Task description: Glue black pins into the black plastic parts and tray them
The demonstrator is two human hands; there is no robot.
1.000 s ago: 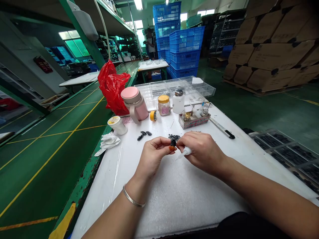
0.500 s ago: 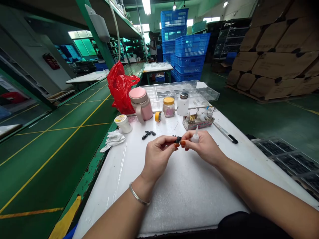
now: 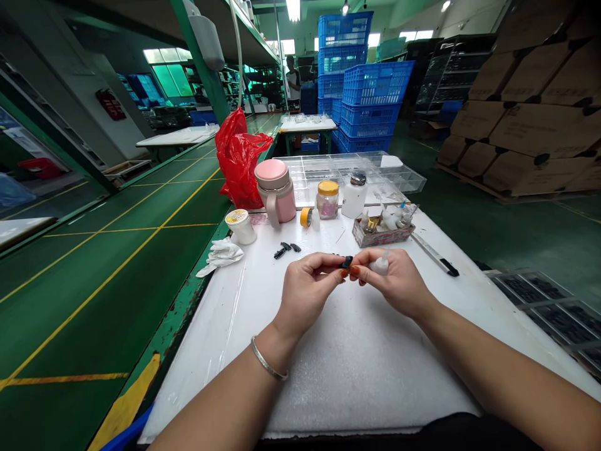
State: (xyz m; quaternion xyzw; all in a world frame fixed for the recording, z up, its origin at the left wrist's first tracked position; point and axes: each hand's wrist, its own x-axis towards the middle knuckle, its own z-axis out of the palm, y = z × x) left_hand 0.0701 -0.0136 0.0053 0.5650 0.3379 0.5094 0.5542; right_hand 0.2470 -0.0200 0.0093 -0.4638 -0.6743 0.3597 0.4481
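Note:
Over the white foam-covered table, my left hand pinches a small black plastic part between thumb and fingers. My right hand has its thumb and fingertips closed against the right end of that part. Tucked in the same hand is a small white dropper bottle, its thin nozzle pointing up and tilted. Fingers hide much of the black part, so its exact kind cannot be told. Beyond my left hand lie a few loose black plastic parts.
A small box of bottles, a utility knife, a yellow tape roll, jars and a pink mug stand beyond my hands. White gloves lie left, near the green conveyor. Behind is a clear divided tray.
The view has turned slightly left, so everything sits further right in the picture. The dropper bottle leans more to the right. Both hands keep their hold on the black part.

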